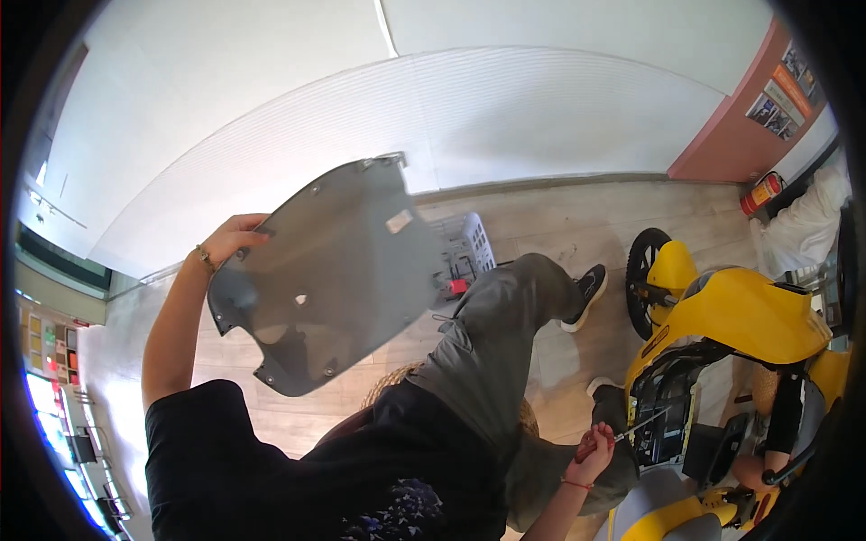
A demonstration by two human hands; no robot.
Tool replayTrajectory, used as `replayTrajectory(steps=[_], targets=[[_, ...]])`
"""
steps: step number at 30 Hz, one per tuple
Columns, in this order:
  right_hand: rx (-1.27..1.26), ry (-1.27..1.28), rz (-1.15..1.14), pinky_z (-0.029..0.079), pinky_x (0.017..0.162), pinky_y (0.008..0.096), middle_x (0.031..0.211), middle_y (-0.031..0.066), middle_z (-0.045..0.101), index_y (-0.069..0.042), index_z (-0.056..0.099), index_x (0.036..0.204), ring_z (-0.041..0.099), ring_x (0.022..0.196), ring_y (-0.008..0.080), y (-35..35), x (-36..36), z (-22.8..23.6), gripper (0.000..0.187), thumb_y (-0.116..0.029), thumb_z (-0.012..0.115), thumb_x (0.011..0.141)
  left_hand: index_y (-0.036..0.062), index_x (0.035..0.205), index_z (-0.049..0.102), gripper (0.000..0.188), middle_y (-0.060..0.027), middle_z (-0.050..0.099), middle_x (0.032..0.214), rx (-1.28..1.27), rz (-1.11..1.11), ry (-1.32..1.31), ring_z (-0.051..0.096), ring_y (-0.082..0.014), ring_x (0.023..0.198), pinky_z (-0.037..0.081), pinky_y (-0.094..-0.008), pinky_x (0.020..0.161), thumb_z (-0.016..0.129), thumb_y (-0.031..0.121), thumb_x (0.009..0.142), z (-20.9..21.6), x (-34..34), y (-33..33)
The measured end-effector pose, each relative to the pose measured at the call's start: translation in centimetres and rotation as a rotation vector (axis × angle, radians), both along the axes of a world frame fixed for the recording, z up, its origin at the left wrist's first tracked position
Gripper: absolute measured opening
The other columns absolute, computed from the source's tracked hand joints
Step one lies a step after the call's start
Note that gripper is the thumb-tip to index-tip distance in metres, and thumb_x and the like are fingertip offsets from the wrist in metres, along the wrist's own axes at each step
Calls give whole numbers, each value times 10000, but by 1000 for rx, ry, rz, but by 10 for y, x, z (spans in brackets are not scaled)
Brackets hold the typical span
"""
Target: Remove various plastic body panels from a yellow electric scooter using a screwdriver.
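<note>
My left hand (pixel 236 238) grips the edge of a large dark grey curved panel (pixel 347 261) and holds it up on the left. The panel has a cut-out at its lower end, small fastener holes along its rim and a pale label. In my right hand (pixel 591 453), low on the right, is a screwdriver (pixel 642 423) with a red handle. Its shaft points toward the opened front of a yellow scooter (pixel 762 316). Black inner parts (pixel 657 406) of the scooter show there.
Behind the panel, a light plastic basket (pixel 478 236) of tools sits on the wood floor near the white wall. At the far right are a red fire extinguisher (pixel 762 193) and white cloth (pixel 807 221). Another person's arm in a black sleeve (pixel 787 410) is beside the scooter.
</note>
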State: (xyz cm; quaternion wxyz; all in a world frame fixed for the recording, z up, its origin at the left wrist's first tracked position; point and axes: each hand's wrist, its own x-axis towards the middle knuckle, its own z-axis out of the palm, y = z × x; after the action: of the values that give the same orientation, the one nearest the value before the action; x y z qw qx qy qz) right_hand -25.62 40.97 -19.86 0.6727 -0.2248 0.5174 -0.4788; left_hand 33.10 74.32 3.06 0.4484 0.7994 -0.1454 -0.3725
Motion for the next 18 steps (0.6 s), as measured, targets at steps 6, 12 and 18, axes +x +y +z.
replayTrajectory(steps=[6,12,18], targets=[[21,98,-75,480,769,253,961,51,607,-36,560,1005,585,879,147,1,-11,1,233,48,547,788,-25,1168,571,414,-78,638,979,264,5,-14,608,-146,849,483,-271,785,566,73,765,-58,22,96],[70,115,60,484,759,250,957,51,605,-36,560,987,583,863,142,1,-3,-2,215,49,535,791,-11,1146,558,367,-78,639,944,105,428,53,611,-161,808,499,-275,746,558,83,792,-138,-7,204],[136,196,73,481,762,240,977,52,606,-42,565,986,581,884,142,1,22,12,237,50,530,770,47,1147,552,349,-71,612,1000,-243,1060,-4,571,-185,898,478,-320,752,551,94,802,-309,-62,217]])
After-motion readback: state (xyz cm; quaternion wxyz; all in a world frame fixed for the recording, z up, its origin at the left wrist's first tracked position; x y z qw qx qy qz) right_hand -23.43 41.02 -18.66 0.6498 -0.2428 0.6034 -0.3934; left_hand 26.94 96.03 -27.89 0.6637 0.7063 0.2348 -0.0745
